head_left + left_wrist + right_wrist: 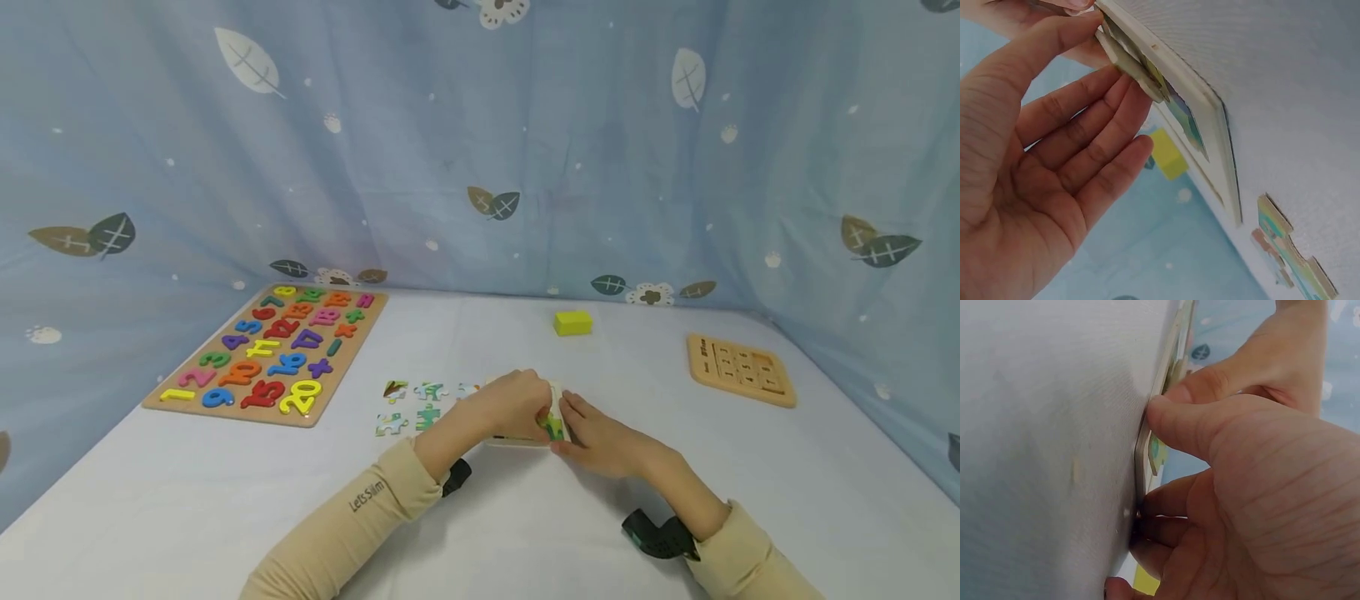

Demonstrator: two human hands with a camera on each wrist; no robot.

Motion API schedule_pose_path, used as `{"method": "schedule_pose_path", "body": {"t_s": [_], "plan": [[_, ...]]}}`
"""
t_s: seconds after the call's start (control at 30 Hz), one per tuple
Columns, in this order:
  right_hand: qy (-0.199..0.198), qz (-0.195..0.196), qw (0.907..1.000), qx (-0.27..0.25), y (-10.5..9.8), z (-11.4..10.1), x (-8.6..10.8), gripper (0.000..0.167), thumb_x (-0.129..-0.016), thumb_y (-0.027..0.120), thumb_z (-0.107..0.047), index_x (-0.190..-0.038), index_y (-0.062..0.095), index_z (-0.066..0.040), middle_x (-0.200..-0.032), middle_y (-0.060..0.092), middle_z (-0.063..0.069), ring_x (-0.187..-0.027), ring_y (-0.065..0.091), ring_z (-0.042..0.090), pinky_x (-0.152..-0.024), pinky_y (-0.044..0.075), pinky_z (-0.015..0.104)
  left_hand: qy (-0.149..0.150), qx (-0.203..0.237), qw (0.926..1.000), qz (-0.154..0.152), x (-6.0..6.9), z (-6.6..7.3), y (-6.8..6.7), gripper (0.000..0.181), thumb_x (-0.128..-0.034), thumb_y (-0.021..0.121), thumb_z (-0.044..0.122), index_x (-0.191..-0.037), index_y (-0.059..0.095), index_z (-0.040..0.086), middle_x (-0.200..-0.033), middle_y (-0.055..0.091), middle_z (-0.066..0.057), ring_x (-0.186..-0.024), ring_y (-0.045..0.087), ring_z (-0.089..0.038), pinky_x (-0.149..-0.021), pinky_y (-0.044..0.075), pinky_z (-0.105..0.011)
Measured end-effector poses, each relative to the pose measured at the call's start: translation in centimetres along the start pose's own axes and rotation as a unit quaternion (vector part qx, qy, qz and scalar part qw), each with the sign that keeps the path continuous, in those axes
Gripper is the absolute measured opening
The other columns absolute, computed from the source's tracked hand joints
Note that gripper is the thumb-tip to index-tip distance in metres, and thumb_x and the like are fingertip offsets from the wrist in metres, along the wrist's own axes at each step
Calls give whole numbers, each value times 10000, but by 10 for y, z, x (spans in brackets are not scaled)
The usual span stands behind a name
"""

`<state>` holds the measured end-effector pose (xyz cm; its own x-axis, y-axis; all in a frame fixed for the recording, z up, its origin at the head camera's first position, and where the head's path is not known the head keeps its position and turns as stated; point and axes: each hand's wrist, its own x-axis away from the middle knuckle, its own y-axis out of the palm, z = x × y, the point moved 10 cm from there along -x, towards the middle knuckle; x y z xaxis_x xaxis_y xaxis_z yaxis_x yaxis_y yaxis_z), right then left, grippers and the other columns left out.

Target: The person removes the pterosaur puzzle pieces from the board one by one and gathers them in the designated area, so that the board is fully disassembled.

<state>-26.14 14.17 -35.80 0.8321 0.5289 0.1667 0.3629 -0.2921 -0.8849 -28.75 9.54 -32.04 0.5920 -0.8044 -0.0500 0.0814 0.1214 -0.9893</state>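
My left hand (516, 406) is over a small framed jigsaw puzzle board (1215, 134), pinching a jigsaw puzzle piece (1127, 67) between thumb and fingers. In the left wrist view the piece is tilted up from the board, with only its pale edge clearly showing. At the board's right side, my right hand (609, 440) grips the frame, its thumb at the near edge and its other fingers along the side. Green and yellow picture parts (553, 427) show between the hands; the rest of the picture is mostly hidden. Several loose jigsaw pieces (428, 417) lie left of the board.
A wooden number board (330, 410) with colourful numerals and signs lies at the left. Behind the hands stands a yellow block (573, 323). A wooden tray of numbered tiles (741, 372) lies at the right. A blue patterned curtain (420, 167) hangs behind the white table.
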Motion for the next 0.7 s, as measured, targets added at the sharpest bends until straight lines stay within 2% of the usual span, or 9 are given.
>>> {"method": "schedule_pose_path", "body": {"t_s": [0.1, 0.2, 0.33, 0.43, 0.57, 0.7], "plan": [[-21, -16, 10000, 10, 0, -1, 0, 760, -1006, 455, -395, -1434, 205, 181, -1539, 115, 349, -1437, 117, 481, -1137, 190, 582, 8, 55, 10000, 83, 0, 0, -1, 249, -770, 803, 255, -638, 650, 111, -560, 544, 87, -511, 420, -3, -490, 349, -108], [1, -25, 10000, -13, 0, 0, 0, 771, -1005, 446, -415, -1439, 201, 174, -1546, 109, 339, -1443, 109, 472, -1142, 187, 577, -134, 347, 9992, 116, -1, -3, -2, 274, -766, 806, 257, -613, 638, 104, -533, 525, 78, -485, 394, -6, -460, 338, -108], [25, -46, 10000, -76, 1, 2, 2, 788, -1003, 433, -439, -1444, 192, 168, -1553, 97, 329, -1446, 102, 469, -1140, 190, 579, -292, 733, 9968, 85, -1, -5, -3, 240, -752, 822, 263, -641, 685, 100, -583, 617, 47, -489, 446, -5, -463, 385, -114], [70, -51, 9999, -76, 1, 3, 3, 794, -1001, 431, -447, -1447, 191, 164, -1557, 97, 322, -1447, 105, 463, -1138, 195, 579, -188, 888, 9958, 95, -1, -3, -6, 214, -751, 826, 266, -677, 721, 94, -650, 677, 22, -512, 499, -10, -490, 419, -114], [143, -40, 9999, -50, 0, 4, 3, 780, -1003, 444, -429, -1450, 192, 159, -1560, 98, 314, -1448, 108, 460, -1136, 196, 584, -93, 975, 9949, 233, 3, -5, -19, 178, -762, 816, 241, -719, 742, 85, -705, 700, 7, -574, 554, -36, -547, 451, -127], [191, -65, 9998, -73, 1, 4, 1, 775, -1000, 461, -410, -1457, 181, 150, -1562, 94, 311, -1450, 100, 459, -1140, 188, 582, -341, 966, 9943, 293, 16, -17, -32, 147, -773, 804, 231, -755, 756, 93, -731, 704, 12, -654, 589, -70, -607, 481, -164]]}}
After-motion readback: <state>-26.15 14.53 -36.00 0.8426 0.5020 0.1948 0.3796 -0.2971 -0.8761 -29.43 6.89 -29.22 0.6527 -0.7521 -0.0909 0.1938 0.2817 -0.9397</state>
